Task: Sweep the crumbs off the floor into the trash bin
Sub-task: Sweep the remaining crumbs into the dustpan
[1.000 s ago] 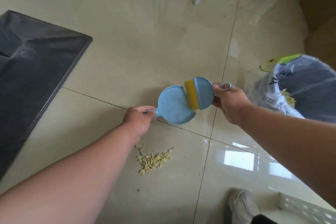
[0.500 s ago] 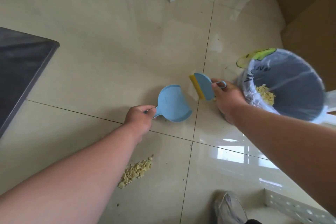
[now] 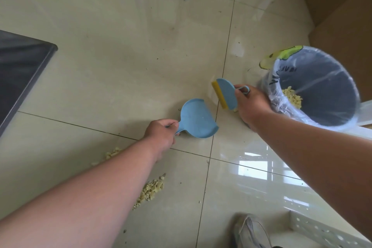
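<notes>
Yellow crumbs (image 3: 151,189) lie on tile beneath left forearm. Left hand (image 3: 161,135) grips blue dustpan (image 3: 198,120) handle; right hand (image 3: 251,104) pinches brush (image 3: 225,94) loop beside trash bin (image 3: 322,88). Advice: set pan lip flat, sweep in 1 short stroke.

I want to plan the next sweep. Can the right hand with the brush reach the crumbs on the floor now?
Probably yes: the right hand holds the brush clear of the trash bin, though the left forearm lies across the crumbs.
</notes>
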Demonstrator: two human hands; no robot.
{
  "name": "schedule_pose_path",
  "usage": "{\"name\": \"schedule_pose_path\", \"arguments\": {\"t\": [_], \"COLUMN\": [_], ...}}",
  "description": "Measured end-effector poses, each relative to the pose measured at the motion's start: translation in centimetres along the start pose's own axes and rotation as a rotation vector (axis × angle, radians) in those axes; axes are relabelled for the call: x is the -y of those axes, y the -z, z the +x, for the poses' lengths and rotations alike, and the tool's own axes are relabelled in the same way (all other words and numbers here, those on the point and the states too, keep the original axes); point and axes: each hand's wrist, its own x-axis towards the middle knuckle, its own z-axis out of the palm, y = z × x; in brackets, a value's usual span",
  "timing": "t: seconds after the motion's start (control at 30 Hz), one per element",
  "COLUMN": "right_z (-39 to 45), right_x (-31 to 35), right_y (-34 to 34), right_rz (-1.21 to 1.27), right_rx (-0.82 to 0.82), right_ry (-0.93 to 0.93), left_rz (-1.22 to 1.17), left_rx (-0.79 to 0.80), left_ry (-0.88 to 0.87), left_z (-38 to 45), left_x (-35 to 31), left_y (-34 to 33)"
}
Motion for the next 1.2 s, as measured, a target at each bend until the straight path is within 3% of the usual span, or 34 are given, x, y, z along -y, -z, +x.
{"name": "schedule_pose_path", "arguments": {"t": [0.53,0.87,1.2], "right_z": [1.3,-0.2,-4.6], "right_x": [-3.6,-3.0,-1.2], "right_y": [2.8,1.0,-2.5], "right_rz": [-0.291,-0.341,-0.279], "right_rx": [-0.081,0.006,0.125], "right_ry": [0.061,0.059,0.091], "left_rz": [0.026,0.098,0.367], "left_rx": [0.049,0.013,-0.097], "left_ry": [-0.003,-0.002,-0.042], "left_z": [0.2,0.2,-0.9], "left_x": [0.4,0.8,1.0], "left_y": [-1.8,-2.3,-2.0]}}
